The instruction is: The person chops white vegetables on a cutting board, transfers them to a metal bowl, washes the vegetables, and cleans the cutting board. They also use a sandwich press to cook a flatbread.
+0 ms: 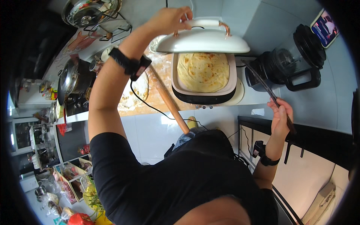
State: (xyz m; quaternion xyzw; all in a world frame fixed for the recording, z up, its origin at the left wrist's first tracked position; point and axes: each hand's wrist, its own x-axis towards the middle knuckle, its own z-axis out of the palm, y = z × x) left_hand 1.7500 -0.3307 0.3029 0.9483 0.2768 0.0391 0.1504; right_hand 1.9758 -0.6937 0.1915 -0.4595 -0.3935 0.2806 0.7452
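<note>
My left hand (171, 21) grips the left end of the handle on a white lid (202, 42). The lid is raised and tilted at the back of an electric pan (203, 97) with a pale inside. In the pan lies a round flatbread (204, 73) with browned spots. My right hand (282, 116), off to the right of the pan, holds dark chopsticks (263, 83) that point up and left. Left of the pan, a long wooden rolling pin (170, 107) sticks out over the counter's front edge. Beyond it, a floured round of dough (137, 90) rests on a wooden board (156, 108), partly hidden by my left arm.
A blender (292, 60) stands right of the pan, near a phone (324, 28) at the wall. A pale round disc (239, 91) shows beside and under the pan. At left are a lidded pot (73, 77) and a stove (76, 107). A cable hangs from my left wrist.
</note>
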